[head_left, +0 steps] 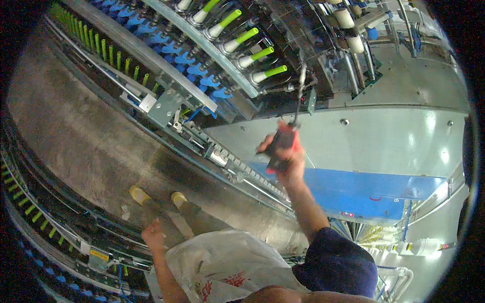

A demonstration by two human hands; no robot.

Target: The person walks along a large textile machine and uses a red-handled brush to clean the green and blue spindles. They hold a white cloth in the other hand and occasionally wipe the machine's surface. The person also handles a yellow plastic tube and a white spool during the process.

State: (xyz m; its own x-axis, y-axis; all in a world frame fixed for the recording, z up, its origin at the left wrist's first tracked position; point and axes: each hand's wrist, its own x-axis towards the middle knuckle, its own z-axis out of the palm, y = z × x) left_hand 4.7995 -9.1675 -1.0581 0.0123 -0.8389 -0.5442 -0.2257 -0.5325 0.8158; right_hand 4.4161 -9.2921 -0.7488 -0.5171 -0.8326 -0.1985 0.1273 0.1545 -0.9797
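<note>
Raised ahead of me, my right hand (289, 159) is wrapped round a black-and-red hand-held power tool (283, 143). From the tool a thin dark rod (296, 115) points up toward the machine, with white fluffy fibre (302, 81) wound along its far end. The tool and hand are slightly blurred. The rod's end is beside a row of white bobbins with bright green tops (260, 76), and I cannot tell whether it touches the machine. Low at my left side, my left hand (153, 236) hangs with its fingers curled in, and no object shows in it.
Blue holders (189, 68) and green spindles (103, 49) line the machine at upper left. A metal rail (237, 166) runs along the dark floor (101, 121). Another spindle row (38, 217) stands at lower left. Pale panels (394, 136) and a blue cover (353, 192) are right.
</note>
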